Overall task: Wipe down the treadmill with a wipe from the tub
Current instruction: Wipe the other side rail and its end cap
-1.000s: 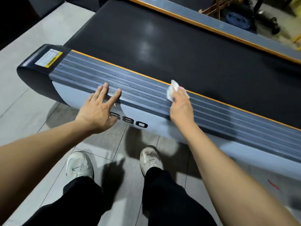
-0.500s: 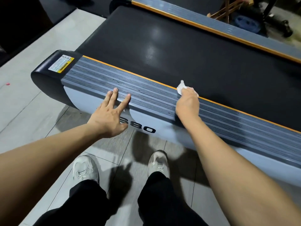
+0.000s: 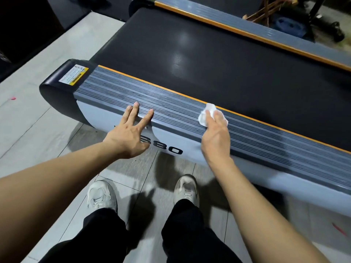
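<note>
floor: light grey tiles (image 3: 45, 130), I'm standing on them
my shoes: two pale sneakers, left (image 3: 101, 195), right (image 3: 187, 187), both flat on the tiles
my trousers: black (image 3: 190, 234), cover both legs down to the shoes
red mark: small spot on floor far left (image 3: 13, 99); another red streak lower right (image 3: 339, 229)
top right background: wooden frame (image 3: 266, 11), blue round object (image 3: 290, 26), black stand base (image 3: 322, 25); details too dim to tell
top left: dark, unreadable

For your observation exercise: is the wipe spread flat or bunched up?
Bunched up. The white wipe shows as a crumpled wad under the right hand, pressed on the ribbed side rail.
</note>
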`<state>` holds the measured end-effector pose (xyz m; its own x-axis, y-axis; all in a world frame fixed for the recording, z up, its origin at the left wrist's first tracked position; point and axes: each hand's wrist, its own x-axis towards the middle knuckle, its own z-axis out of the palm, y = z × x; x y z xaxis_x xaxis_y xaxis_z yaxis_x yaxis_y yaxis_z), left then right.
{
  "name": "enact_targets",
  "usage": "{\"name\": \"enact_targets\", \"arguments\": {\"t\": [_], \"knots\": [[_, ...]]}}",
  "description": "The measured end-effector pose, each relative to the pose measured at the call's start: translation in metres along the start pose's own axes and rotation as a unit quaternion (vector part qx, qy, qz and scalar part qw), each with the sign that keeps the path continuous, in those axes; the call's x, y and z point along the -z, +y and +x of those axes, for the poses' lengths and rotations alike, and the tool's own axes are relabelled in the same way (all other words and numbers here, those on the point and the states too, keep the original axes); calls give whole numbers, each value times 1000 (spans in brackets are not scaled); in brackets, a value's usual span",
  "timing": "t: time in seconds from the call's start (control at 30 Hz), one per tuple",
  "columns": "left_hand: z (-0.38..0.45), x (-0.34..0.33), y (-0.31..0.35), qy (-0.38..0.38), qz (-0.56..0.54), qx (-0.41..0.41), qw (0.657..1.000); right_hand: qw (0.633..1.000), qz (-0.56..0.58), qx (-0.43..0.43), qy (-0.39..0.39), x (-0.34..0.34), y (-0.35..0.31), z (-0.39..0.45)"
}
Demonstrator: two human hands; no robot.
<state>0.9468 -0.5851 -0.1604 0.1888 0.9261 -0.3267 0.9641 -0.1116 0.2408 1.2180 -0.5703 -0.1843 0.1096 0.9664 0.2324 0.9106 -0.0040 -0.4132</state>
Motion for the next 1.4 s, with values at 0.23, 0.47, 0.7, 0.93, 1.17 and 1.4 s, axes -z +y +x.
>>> {"name": "enact_targets", "arguments": {"t": [0.23, 0.47, 0.7, 0.93, 1.17, 1.4], "knots": [[-3, 4, -2, -6, -11, 11, 1000, 967, 69, 186, -158, -33, -93, -8], [-3, 1, -2, 12, -39, 5, 999, 989, 73, 131, -17, 23, 12, -47], [-4, 2, 0, 24, -56, 3, 998, 980, 107, 167, -27, 8, -9, -43], [-9, -3, -15, 133, -63, 75, 986, 955, 108, 261, -85, -50, -105, -4], [-5, 3, -63, 131, -46, 101, 985, 940, 91, 295, -145, -32, -104, 0], [-11, 6, -91, 96, -24, 35, 994, 989, 91, 74, -93, -7, -58, 3]]}}
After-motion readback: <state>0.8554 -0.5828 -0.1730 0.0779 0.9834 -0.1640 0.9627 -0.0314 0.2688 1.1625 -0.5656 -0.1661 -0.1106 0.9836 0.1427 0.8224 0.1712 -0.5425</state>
